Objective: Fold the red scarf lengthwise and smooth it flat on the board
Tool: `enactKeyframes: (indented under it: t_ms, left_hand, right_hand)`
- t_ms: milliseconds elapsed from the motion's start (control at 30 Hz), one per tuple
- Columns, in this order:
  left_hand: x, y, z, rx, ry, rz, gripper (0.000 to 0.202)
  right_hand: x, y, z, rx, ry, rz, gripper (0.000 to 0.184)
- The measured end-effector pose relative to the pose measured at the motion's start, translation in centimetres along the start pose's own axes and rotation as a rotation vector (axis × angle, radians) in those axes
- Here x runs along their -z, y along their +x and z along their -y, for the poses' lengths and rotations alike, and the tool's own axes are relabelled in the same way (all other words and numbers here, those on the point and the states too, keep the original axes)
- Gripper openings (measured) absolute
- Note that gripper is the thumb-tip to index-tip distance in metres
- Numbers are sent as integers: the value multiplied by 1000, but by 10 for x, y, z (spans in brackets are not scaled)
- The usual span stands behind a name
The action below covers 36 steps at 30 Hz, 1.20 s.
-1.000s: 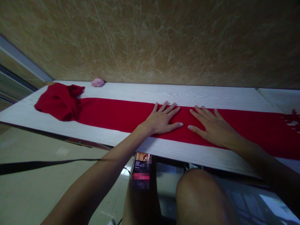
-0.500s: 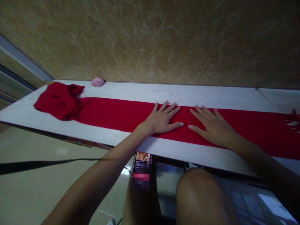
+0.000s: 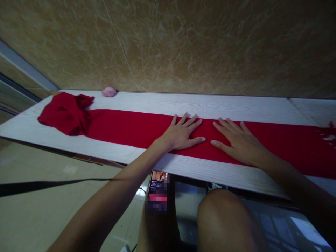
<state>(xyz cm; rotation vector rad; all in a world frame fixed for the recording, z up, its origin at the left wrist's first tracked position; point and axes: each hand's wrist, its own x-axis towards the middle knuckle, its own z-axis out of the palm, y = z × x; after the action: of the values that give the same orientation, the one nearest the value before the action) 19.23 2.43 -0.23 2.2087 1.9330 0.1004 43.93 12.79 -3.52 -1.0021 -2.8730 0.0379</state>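
A long red scarf point(image 3: 126, 127) lies stretched along a white wood-grain table. Its left end is bunched into a loose heap, while the fringed right end runs toward the picture's right edge. Flat on the middle of the scarf rests my left hand point(image 3: 181, 134), fingers spread. My right hand point(image 3: 237, 141) lies palm down on the cloth a little to the right, also with its fingers apart. A narrow strip of red cloth shows between the two thumbs. Neither hand grips anything.
A small pink object point(image 3: 109, 92) sits at the table's back edge, against the brown marbled wall point(image 3: 168, 45). A lit phone point(image 3: 159, 185) rests on my left thigh below the table's front edge point(image 3: 204, 167). A dark strap point(image 3: 52, 183) crosses at the left above the tiled floor.
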Motion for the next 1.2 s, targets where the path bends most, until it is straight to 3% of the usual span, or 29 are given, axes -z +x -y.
enactKeyframes:
  t_ms: [700,1200]
  left_hand:
    - [-1,1,0,0,6,-3,86]
    - [0,0,0,-6,-11,-4,87]
  right_hand:
    - [6,1,5,-45,7,56,93]
    - [1,0,2,-16,33,2,88]
